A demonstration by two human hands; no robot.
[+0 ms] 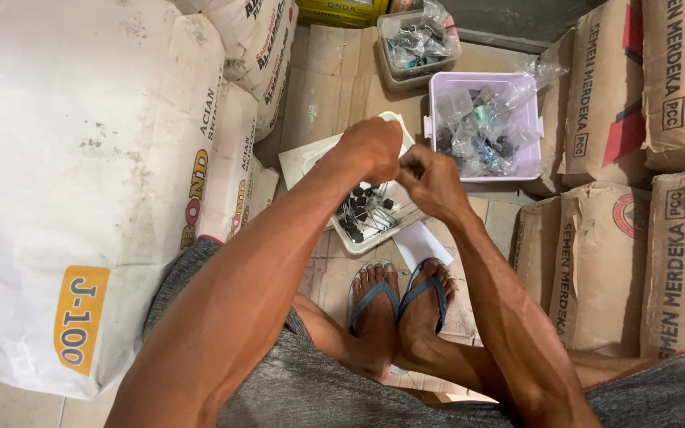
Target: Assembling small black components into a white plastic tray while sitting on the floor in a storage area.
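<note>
My left hand (373, 147) and my right hand (431, 181) meet above a white tray (356, 242) that holds several small black electronic parts with thin wire legs (366, 210). Both hands have their fingers pinched together where they touch, apparently around something very small that I cannot make out. The tray lies on flattened cardboard just beyond my feet in blue sandals (398, 297).
A lilac plastic box (481, 82) with clear bags of small parts stands behind the tray, a grey tub (418, 71) with more bags behind it. Large white sacks (81, 174) are stacked at the left, brown paper sacks (636, 158) at the right.
</note>
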